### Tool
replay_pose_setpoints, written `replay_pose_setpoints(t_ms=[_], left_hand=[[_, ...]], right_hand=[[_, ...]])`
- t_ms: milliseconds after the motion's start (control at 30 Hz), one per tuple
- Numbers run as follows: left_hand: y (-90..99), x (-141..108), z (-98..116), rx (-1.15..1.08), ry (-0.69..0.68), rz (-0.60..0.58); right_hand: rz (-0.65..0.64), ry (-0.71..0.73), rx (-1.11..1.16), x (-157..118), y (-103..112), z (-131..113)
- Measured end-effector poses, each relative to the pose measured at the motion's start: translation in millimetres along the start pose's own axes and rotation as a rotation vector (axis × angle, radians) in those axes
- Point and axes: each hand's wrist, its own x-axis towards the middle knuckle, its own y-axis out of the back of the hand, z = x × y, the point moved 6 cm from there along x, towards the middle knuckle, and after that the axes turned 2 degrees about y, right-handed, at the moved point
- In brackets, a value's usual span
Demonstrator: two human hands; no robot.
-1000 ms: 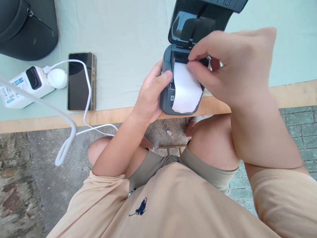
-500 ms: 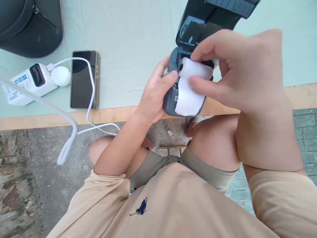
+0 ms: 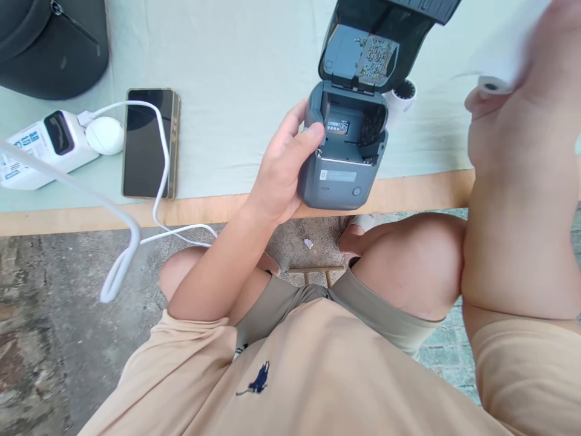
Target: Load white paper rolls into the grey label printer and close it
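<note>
A dark grey printer (image 3: 338,194) stands at the table's front edge with its lid (image 3: 372,45) tipped up and its paper bay bare inside. My left hand (image 3: 285,163) grips its left side, the thumb on the rim of the bay. At the upper right, my right hand (image 3: 540,103) holds a white paper roll (image 3: 494,83), blurred by motion, well apart from the printer. Another white roll (image 3: 399,102) with a dark core lies just behind the printer's right side.
To the left, a phone (image 3: 147,145) lies beside a white power bank (image 3: 68,142) with a round white piece. A white cable (image 3: 166,163) loops over the table edge. A black case (image 3: 54,54) sits at the upper left.
The paper roll has come out of the printer bay and moved to the right and up in my right hand. My left hand still holds the printer in place.
</note>
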Motion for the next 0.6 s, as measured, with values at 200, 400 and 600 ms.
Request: replay_pose_setpoints(t_ms=[200, 400, 600], left_hand=[[-0.2, 1, -1, -0.012, -0.006, -0.003], [0.7, 1, 0, -0.005, -0.017, 0.014], [2.5, 1, 3, 0.01, -0.027, 0.051]], right_hand=[[-0.059, 0.187, -0.372, 4, -3, 1], [-0.016, 0.251, -0.457, -13, -5, -31], [-0.302, 0.301, -0.506, -30, -39, -45]])
